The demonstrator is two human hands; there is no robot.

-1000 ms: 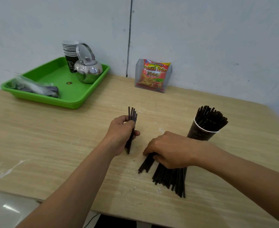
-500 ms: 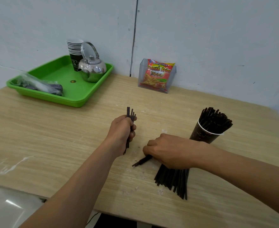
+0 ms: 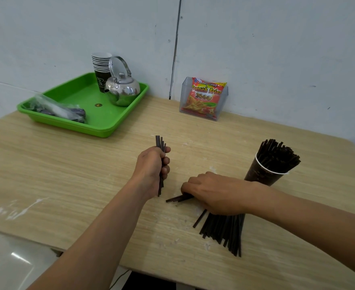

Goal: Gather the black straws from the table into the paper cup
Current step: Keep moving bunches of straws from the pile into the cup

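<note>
Two lots of black straws outside the paper cup (image 3: 260, 174): a small bundle (image 3: 160, 142) clenched upright in the left grip (image 3: 151, 170), ends poking out above and below the fist, and a larger pile (image 3: 224, 231) flat on the desk (image 3: 67, 174) under the right grip (image 3: 216, 193). Right grip palm-down on the far end of that pile, fingers curled over a few stray straws (image 3: 177, 198), apparently pinching them. Long axis of the pile near-to-far, fanning toward the near edge; strays angled leftward, tips just short of the left grip. Cup just beyond the right wrist, touching neither grip, already crowded with straws leaning right. Probably a hand-over next: strays between the two grips, crosswise to the held bundle, so needing a turn upright to join it. Cup far nearer the right grip than the left.
</note>
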